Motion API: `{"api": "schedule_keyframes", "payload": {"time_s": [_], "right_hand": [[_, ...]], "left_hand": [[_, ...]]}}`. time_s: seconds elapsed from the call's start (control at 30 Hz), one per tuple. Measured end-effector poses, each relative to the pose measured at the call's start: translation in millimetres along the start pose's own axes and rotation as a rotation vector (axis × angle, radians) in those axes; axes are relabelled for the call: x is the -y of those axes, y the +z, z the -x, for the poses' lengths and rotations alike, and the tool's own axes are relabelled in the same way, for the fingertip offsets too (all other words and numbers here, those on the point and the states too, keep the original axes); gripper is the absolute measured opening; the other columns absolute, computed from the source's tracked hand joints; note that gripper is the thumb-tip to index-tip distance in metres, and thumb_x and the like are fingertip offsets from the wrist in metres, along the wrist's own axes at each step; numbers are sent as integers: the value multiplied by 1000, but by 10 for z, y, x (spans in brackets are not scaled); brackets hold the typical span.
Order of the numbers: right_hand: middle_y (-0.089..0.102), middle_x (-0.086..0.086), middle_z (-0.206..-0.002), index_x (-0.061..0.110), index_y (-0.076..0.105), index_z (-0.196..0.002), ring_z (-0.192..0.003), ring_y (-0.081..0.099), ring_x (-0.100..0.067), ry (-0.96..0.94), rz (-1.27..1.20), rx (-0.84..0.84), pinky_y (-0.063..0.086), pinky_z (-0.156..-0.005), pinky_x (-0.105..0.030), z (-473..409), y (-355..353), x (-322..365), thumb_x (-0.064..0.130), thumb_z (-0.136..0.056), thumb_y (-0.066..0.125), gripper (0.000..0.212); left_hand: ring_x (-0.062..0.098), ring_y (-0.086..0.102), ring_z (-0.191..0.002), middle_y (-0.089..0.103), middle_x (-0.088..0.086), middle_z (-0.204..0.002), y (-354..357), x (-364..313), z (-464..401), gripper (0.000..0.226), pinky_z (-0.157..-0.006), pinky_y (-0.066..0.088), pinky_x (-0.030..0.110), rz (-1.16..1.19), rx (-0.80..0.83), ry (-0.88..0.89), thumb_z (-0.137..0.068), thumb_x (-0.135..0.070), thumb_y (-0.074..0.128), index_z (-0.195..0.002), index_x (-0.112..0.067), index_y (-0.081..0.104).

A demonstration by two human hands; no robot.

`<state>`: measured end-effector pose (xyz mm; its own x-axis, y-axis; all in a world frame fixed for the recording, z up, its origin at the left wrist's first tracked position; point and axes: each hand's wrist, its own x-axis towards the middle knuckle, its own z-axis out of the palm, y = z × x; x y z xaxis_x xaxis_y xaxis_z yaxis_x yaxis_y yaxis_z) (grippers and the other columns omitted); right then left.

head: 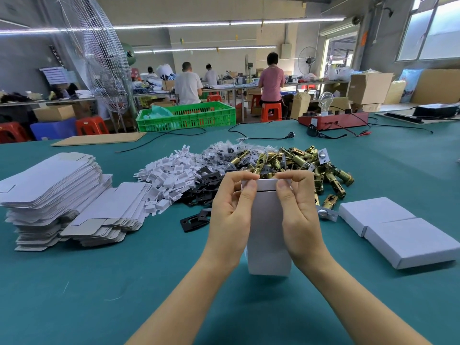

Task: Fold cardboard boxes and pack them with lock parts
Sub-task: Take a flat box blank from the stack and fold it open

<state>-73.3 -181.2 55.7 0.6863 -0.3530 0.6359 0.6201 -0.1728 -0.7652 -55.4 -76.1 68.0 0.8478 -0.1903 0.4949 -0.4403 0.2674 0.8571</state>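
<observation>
Upright, box (267, 227) between both hands' fingers (245, 192).

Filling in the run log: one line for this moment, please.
step: closing box end | left hand: pinches box flap | right hand: pinches flap | latches: piled behind | done boxes: right

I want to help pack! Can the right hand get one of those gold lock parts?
Probably not yet: the right hand and left hand both pinch the white box. The gold lock parts lie uncovered just behind it, so once freed, likely yes.
</observation>
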Motion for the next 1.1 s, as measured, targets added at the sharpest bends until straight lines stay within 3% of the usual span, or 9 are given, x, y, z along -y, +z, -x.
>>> {"api": "schedule_keyframes", "payload": {"time_s": [0.07,0.17,0.27,0.43,0.53,0.87,0.97,1.1], "right_hand": [[54,11,-88,28,49,-97,-81,49,-5,-1,5,1,41,-72,-19,1,1,4,24,-94,42,8],[56,-9,-97,29,49,-96,-85,52,-21,19,-12,-3,43,-76,-35,6,5,29,25,-94,42,8],[55,-17,-99,30,48,-96,-89,51,-35,35,-14,-1,45,-77,-47,16,2,51,27,-94,41,8],[55,-18,-99,28,47,-96,-89,52,-33,31,6,-17,44,-77,-44,1,-13,43,27,-94,40,7],[55,-19,-99,30,47,-95,-89,53,-36,31,9,-15,44,-79,-51,5,-18,49,27,-95,41,7],[55,-9,-92,32,46,-97,-79,50,-33,-27,84,-20,43,-69,-52,28,8,69,27,-95,42,7],[53,-14,-91,32,47,-97,-77,49,-38,-26,69,-14,42,-67,-55,40,14,64,27,-95,43,7],[55,-14,-95,32,46,-97,-83,52,-35,-27,82,-13,43,-74,-54,33,19,57,26,-95,42,8]], "left_hand": [[12,52,-75,61,-5,-84,1,-2,1,13,-64,44,25,2,2,-7,-91,-30,54,-88,-38,65],[14,52,-74,61,-6,-82,-6,-1,2,13,-62,45,25,24,18,-24,-91,-31,54,-88,-37,65],[16,52,-74,61,-6,-82,-22,-6,-4,13,-61,44,26,35,36,-39,-92,-31,54,-89,-37,65],[14,52,-73,62,-3,-83,-40,-6,1,12,-60,45,25,59,74,-52,-91,-30,57,-90,-33,68],[14,53,-74,63,-4,-83,-40,-7,2,12,-62,46,25,64,70,-53,-90,-29,57,-90,-32,68],[7,52,-69,61,-8,-78,-7,-20,16,12,-61,44,18,13,-29,30,-89,-29,57,-87,-39,63],[9,52,-71,61,-6,-80,-15,-5,7,11,-64,44,20,-4,-53,38,-89,-31,56,-86,-40,62],[12,53,-72,61,-4,-81,-26,15,-6,11,-63,44,22,35,-31,20,-89,-26,57,-84,-33,63]]}}
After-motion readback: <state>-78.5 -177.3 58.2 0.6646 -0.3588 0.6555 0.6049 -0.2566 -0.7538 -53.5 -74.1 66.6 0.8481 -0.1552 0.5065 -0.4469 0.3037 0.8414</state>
